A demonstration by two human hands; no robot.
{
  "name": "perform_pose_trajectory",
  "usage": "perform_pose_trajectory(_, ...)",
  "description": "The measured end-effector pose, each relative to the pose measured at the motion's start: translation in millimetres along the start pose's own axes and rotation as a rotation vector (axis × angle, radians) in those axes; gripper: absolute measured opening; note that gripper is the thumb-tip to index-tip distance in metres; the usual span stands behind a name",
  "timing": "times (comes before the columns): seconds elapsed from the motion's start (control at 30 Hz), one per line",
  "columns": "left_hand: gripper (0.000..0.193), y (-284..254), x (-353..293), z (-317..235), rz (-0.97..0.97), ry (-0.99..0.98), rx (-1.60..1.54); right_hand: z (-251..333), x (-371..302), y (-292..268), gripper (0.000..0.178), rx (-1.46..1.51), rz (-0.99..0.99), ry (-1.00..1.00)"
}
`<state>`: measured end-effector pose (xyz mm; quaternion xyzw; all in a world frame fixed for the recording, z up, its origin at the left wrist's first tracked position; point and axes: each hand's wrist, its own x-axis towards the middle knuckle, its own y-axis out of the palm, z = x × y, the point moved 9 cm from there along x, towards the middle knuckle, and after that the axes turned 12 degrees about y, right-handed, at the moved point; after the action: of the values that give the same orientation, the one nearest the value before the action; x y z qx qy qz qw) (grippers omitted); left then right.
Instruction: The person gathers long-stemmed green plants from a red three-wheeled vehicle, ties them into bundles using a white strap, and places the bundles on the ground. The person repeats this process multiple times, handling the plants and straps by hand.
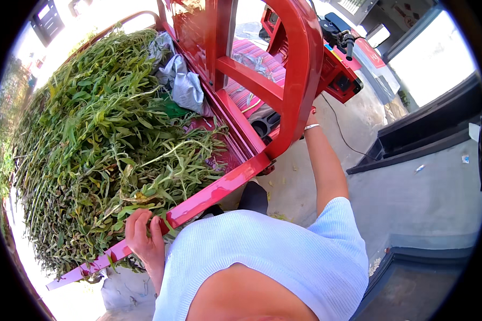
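Note:
My left hand point(144, 238) is closed over the red side rail point(214, 190) of a cargo tricycle, its fingers bent at the edge of the load. Leafy green cut plants point(107, 139) are heaped in the cargo bed, right up against that hand. On the far side, my right arm stretches out to the curved red frame point(305, 69) behind the seat. Only a small part of my right hand point(311, 119) shows beside this frame, below a fingertip and above a pale wristband. The frame hides most of its fingers, so its grip is not visible.
Grey-white sacks point(185, 85) lie between the plants and the red front panel. Ahead are a striped seat point(257, 69) and the handlebar point(348, 45). A thin cable point(340, 131) runs along the concrete floor toward a dark doorframe point(423, 147) at right.

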<state>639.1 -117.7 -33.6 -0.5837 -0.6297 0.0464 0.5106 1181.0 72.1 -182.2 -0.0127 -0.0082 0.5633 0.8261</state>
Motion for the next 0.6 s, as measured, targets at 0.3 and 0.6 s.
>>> perform_pose_trajectory(0.3, 0.007, 80, 25, -80, -0.220, -0.278, 0.434, -112, 135, 134, 0.019, -1.117, 0.267, -0.231)
perform_pose_trajectory(0.6, 0.023, 126, -10, -59, -0.276, -0.284, 0.607, -133, 155, 140, 0.015, -0.934, 0.328, -0.406)
